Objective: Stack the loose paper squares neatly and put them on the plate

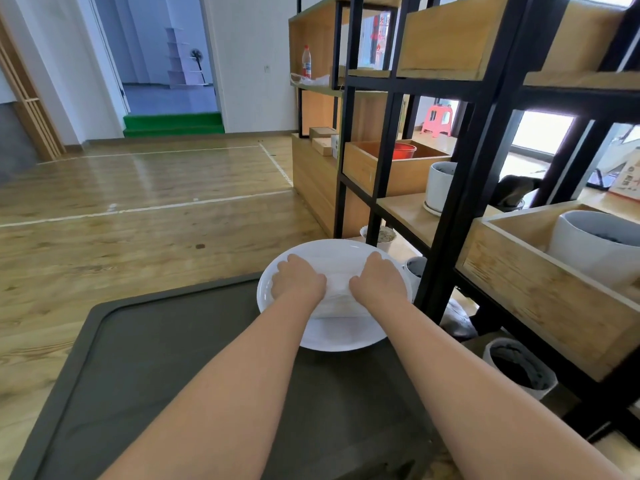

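A white round plate (332, 341) sits at the far right corner of a dark tray table (156, 358). A stack of white paper squares (337, 292) lies in the plate. My left hand (297, 278) grips the stack's left side and my right hand (379, 277) grips its right side, fingers curled over the far edge. The hands cover much of the stack, so its neatness is hard to judge.
A black-framed wooden shelf unit (450, 168) rises right beside the plate, with white pots (440, 185) and wooden boxes on it. More pots (519, 367) stand on the floor to the right. Open wooden floor (138, 202) lies left and ahead.
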